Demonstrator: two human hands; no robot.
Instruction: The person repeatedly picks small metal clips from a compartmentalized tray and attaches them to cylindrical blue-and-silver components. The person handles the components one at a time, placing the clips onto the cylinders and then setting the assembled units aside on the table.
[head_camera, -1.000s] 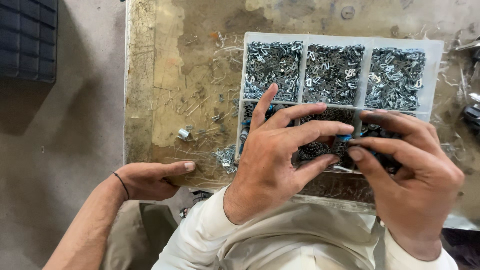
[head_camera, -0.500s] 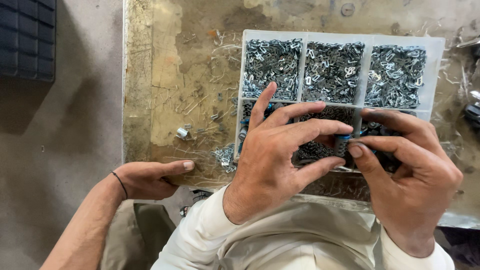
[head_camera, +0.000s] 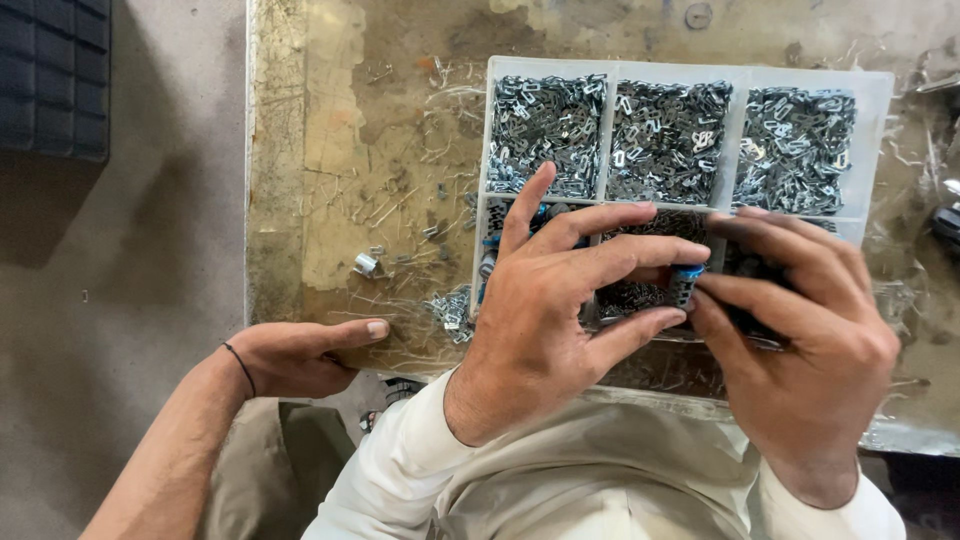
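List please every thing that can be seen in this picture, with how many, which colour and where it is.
compartment tray: one, pale translucent, on the worktable, upper right.
metal clips: too many to count, silver, filling the tray's three far compartments.
small cylindrical part: one, blue-topped, pinched between the fingertips of both hands.
loose metal piece: one, silver, on the table left of the tray.
worktable: one, worn yellowish-brown, centre.
dark ribbed object: one, dark blue, on the floor, top left.
another person's hand: one, with a thin dark wristband, resting on the table's near edge.
left hand: one, over the tray's near compartments.
right hand: one, beside the left.
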